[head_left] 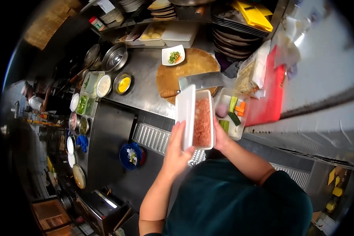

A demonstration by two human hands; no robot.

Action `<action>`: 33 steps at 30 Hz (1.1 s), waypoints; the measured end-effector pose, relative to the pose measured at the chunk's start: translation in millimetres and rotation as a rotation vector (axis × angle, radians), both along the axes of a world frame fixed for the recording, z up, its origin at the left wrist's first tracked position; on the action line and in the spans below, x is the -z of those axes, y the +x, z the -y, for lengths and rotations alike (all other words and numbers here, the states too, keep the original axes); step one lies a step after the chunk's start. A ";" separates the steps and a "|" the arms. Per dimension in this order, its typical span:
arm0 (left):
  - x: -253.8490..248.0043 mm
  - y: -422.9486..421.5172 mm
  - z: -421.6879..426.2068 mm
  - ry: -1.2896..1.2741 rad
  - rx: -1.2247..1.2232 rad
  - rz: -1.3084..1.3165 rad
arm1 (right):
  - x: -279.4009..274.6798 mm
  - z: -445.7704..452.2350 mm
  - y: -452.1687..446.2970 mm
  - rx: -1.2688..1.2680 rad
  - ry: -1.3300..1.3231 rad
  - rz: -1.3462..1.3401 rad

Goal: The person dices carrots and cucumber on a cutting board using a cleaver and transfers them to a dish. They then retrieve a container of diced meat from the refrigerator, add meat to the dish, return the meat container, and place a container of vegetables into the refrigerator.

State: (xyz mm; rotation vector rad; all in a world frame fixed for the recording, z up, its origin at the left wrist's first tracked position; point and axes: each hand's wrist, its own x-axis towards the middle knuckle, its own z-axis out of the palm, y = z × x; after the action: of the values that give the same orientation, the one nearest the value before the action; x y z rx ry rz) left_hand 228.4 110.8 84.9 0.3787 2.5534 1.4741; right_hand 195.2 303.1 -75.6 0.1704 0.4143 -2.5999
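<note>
My left hand [176,148] grips a white plastic lid [186,116], tilted up along the left side of a white rectangular container. Diced pink raw meat [202,122] fills much of that container [212,118], and my right hand [221,135] holds it by its right side. Just beyond the lid, a cleaver [200,81] lies across a round wooden chopping board [167,76]. A small white dish [167,51] of diced green and orange vegetables sits on the board's far edge. To the right stands a tub [238,133] with cucumber, carrot and a purplish round vegetable.
Metal bowls [115,57] and a bowl of yellow food [124,83] stand left on the steel counter [145,90]. Stacked dark plates [226,41] and a red board [269,90] are at right. A blue-lined bin [126,161] stands below. Another person [36,101] is at far left.
</note>
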 end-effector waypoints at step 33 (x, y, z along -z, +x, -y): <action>73.7 -335.1 194.7 1.031 -0.058 0.418 | -57.6 9.4 -278.2 -0.545 2.404 -0.473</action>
State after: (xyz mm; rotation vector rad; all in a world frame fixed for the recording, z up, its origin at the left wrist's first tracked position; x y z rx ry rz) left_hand -106.6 -83.9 11.1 0.0789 1.3432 2.4655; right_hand -82.9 293.7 -17.9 0.1227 2.7365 -0.3311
